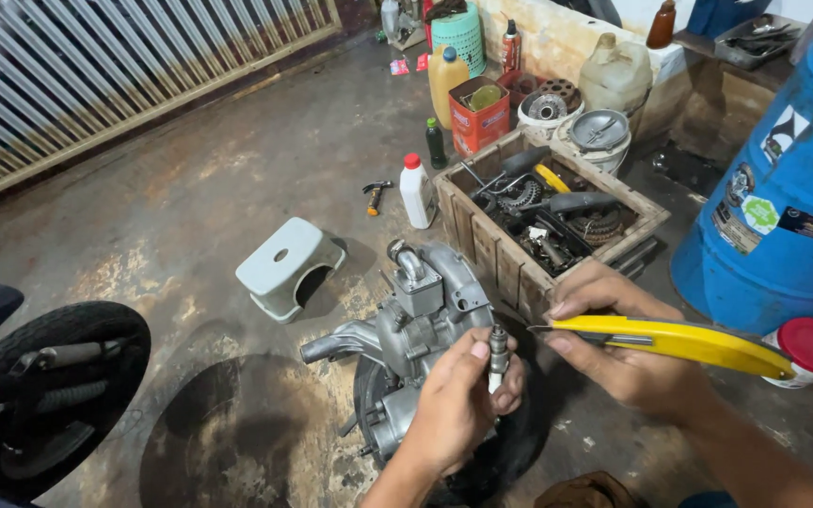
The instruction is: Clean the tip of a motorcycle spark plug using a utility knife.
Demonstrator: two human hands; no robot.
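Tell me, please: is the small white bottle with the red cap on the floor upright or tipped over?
Upright. The white bottle stands on its base beside the wooden crate, red cap on top.

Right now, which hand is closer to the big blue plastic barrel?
Right. The right hand, holding a yellow-handled knife, sits just beside the big blue plastic barrel. The left hand, holding a small metal spark plug, is farther away, over the grey engine.

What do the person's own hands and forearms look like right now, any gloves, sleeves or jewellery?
Both are bare. The left hand and right hand wear no gloves, and no rings, watch or bracelet show. The forearms are uncovered as far as the frame reaches, so no sleeve is in view. The fingernails are short, and the fingers look a little smudged with grime.
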